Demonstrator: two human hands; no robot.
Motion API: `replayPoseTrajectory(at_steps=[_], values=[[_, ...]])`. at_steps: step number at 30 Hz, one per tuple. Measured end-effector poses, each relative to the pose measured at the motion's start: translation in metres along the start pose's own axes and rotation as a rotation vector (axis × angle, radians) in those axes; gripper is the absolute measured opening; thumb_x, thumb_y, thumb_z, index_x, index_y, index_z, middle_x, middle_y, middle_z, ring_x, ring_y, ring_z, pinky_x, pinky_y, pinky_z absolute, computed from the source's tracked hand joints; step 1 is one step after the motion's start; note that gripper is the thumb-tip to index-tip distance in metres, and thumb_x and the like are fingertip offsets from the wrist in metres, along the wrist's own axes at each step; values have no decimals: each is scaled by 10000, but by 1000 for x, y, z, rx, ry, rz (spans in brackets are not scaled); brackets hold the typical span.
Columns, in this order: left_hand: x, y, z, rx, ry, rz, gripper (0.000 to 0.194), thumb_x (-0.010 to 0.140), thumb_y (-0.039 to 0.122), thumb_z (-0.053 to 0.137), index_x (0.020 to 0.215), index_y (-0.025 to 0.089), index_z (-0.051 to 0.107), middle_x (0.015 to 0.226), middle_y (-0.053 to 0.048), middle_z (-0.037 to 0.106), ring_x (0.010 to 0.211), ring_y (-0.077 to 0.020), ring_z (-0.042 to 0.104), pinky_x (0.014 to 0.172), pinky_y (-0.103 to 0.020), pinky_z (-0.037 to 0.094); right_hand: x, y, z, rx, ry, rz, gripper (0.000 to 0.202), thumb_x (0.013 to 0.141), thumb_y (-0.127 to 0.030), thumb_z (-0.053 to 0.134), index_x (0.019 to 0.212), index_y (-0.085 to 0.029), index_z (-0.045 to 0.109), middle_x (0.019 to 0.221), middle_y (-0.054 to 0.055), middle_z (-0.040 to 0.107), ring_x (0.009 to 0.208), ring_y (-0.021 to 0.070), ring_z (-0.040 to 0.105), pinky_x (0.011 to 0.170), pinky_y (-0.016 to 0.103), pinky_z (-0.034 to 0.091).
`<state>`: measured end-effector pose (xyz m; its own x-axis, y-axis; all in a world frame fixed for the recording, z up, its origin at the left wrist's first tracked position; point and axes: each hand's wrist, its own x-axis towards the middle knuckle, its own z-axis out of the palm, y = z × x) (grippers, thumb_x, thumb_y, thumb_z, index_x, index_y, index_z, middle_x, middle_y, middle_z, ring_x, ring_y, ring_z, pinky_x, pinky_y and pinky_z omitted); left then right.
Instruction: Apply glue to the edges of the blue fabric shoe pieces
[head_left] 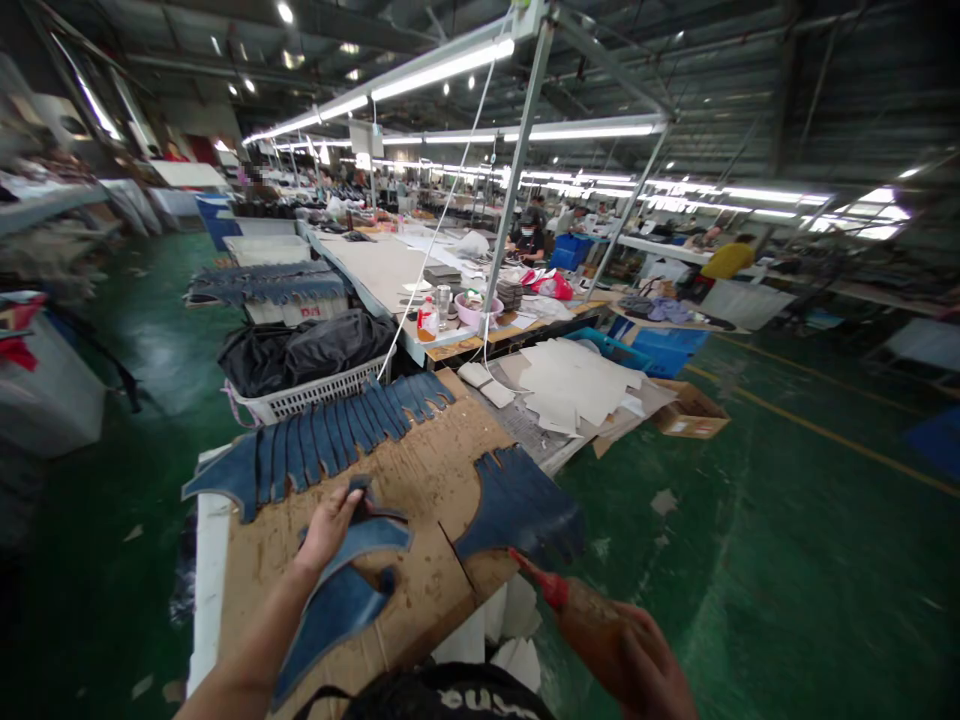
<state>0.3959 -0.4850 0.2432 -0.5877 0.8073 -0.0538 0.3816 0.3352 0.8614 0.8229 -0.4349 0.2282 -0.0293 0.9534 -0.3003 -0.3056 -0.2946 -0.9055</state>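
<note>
My left hand [330,525] is closed, thumb and fingertips on the dark end of a curved blue leather piece [367,538] above the cardboard-covered table. Another blue leather piece [330,620] lies partly below that hand. In my right hand [651,665] is a squeeze bottle [592,622] of brownish liquid, its red nozzle pointing up and left. The nozzle tip is near a stack of blue leather pieces [517,510] at the table's right edge. Across the far side of the cardboard [409,480] runs an overlapping row of blue leather pieces [322,440].
A white basket [315,385] holding black material stands beyond the table. Pale sheets [574,380] lie at the right, beside an open cardboard box [690,410]. A metal post [517,160] rises from the long worktable [375,262]. Other people work farther back.
</note>
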Motion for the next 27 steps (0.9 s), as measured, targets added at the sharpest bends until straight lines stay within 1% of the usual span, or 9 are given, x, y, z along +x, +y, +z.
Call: replayPoseTrajectory(at_steps=[2,4,7,10,13,16,20,24,27], values=[[-17,21,6,-68,-88,66,446,814,584,438,671,201,615,749,-48,688,788,-226,648,822,-324,494,-4,-11,10,3,-3,-21,419,580,-441,818,899,-222,657,865,71,741,782,266,701,647,316,570],[-35,44,15,-213,-176,121,419,853,545,449,675,194,593,718,-37,666,747,-201,634,786,-307,491,-8,-25,22,-30,-32,-113,384,613,-424,802,919,-234,668,891,63,728,779,244,689,651,302,567],[-57,76,31,-458,-281,130,374,871,501,491,695,182,574,677,-23,631,698,-177,617,729,-288,489,-11,-51,43,-221,-154,-433,308,661,-414,763,901,-232,698,936,72,703,816,247,675,686,321,572],[-74,101,46,-617,-361,63,363,843,513,549,698,180,553,631,-9,607,638,-164,603,653,-275,484,-14,-72,62,-434,-251,-758,221,719,-372,721,889,-233,700,921,73,687,849,248,668,715,342,577],[-87,118,57,-704,-419,13,362,811,525,592,717,178,552,574,9,582,554,-143,569,598,-267,468,-18,-83,74,-522,-311,-933,182,767,-340,681,919,-241,668,910,68,674,840,234,667,690,340,582],[-95,128,62,-745,-449,17,339,792,505,628,764,171,581,520,32,555,488,-114,531,617,-268,461,-18,-86,75,-548,-334,-1002,171,799,-340,652,938,-240,646,910,68,663,825,223,666,673,334,584],[-101,135,65,-779,-476,-8,346,758,507,664,774,165,610,484,40,530,454,-106,506,555,-251,435,-13,-84,65,-568,-334,-1053,167,812,-312,644,963,-241,635,926,68,649,842,215,661,689,328,586],[-103,139,70,-791,-474,-21,336,748,492,683,752,162,614,469,48,519,442,-96,495,608,-270,455,-10,-87,56,-552,-244,-1067,148,812,-285,644,951,-234,633,925,71,638,842,213,656,695,330,590],[-105,143,74,-770,-493,-51,373,732,525,684,744,160,609,475,38,521,432,-100,484,519,-244,416,-12,-92,55,-491,-275,-1059,136,821,-314,637,930,-233,636,901,70,648,825,215,662,672,329,595]])
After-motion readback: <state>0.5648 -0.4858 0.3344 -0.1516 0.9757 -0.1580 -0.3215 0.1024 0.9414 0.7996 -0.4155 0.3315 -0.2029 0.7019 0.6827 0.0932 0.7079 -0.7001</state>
